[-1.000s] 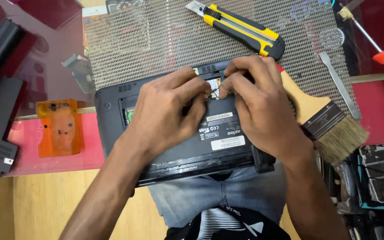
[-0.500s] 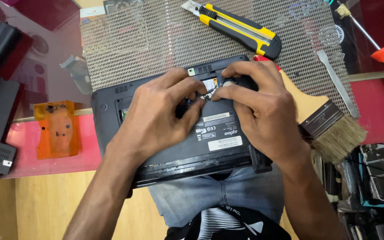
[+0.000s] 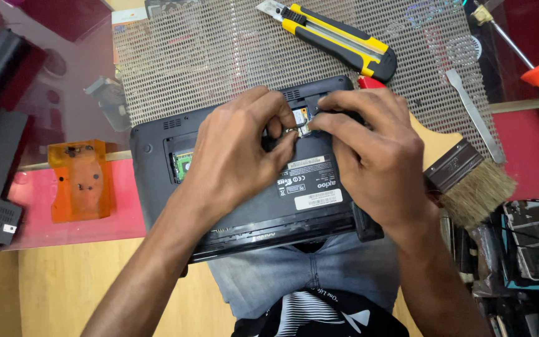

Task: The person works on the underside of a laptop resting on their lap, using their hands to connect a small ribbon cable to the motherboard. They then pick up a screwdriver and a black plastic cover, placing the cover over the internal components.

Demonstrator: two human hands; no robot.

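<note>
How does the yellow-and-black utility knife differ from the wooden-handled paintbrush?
The yellow-and-black utility knife lies wholly in view on the woven mesh mat, above the hands; the wooden-handled paintbrush is partly hidden under the right hand. The knife ends in a short metal blade pointing left; the brush ends in splayed tan bristles pointing lower right. The knife's body is plastic, the brush's wood. Both lie flat and unheld.

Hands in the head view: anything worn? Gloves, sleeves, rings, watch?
Nothing worn. Left hand and right hand are bare: no gloves, no rings visible, no watch or band. Both forearms are uncovered to the frame edge, no sleeves showing. Nails short.
</note>
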